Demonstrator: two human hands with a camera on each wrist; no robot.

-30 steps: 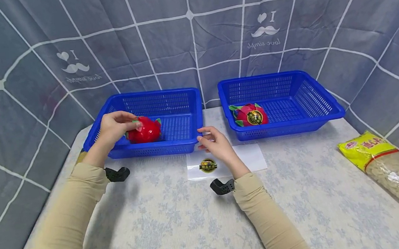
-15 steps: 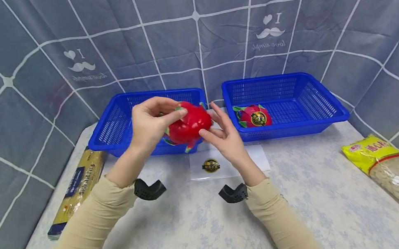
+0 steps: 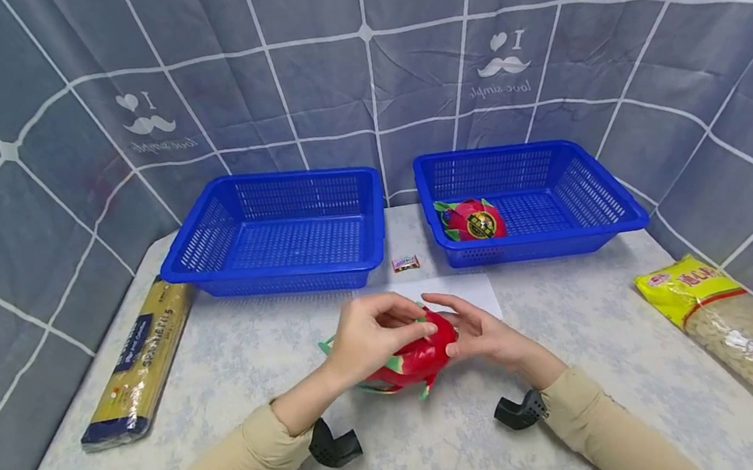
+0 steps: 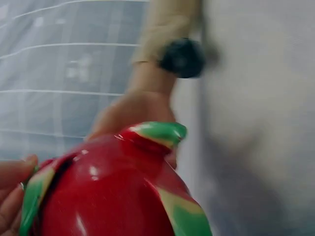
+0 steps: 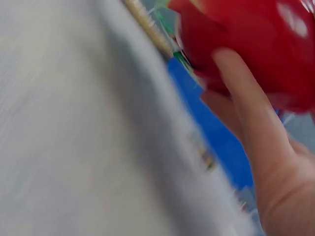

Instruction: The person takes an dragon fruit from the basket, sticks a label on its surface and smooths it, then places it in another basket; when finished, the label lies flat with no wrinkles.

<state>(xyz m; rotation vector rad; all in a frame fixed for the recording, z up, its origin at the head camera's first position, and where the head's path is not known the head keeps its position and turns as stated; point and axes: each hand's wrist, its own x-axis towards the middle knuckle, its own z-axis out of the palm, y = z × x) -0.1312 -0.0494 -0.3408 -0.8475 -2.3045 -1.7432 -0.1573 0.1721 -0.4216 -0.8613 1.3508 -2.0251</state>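
A glossy red toy dragon fruit [image 3: 420,363] with green-tipped scales is held over the near middle of the table. My left hand [image 3: 365,342] grips it from the left, thumb on the upper side. From the right, my right hand [image 3: 491,338] holds the same fruit, its thumb [image 5: 241,83] pressed on the red skin in the right wrist view. The left wrist view shows the dragon fruit [image 4: 113,191] close up, my right hand beyond it. A white paper sheet [image 3: 475,293] lies behind the hands, partly covered by them.
An open blue basket [image 3: 276,275] stands back left. Another blue basket [image 3: 533,247], back right, contains a dragon fruit [image 3: 472,221] with a black-and-gold sticker. A small wrapped candy [image 3: 405,263] lies between them. Spaghetti [image 3: 138,358] lies left, a yellow food bag [image 3: 733,324] right.
My left hand has lifted the dragon fruit out of the left basket and brought it toward me. My right hand has left that basket's rim and come onto the fruit.
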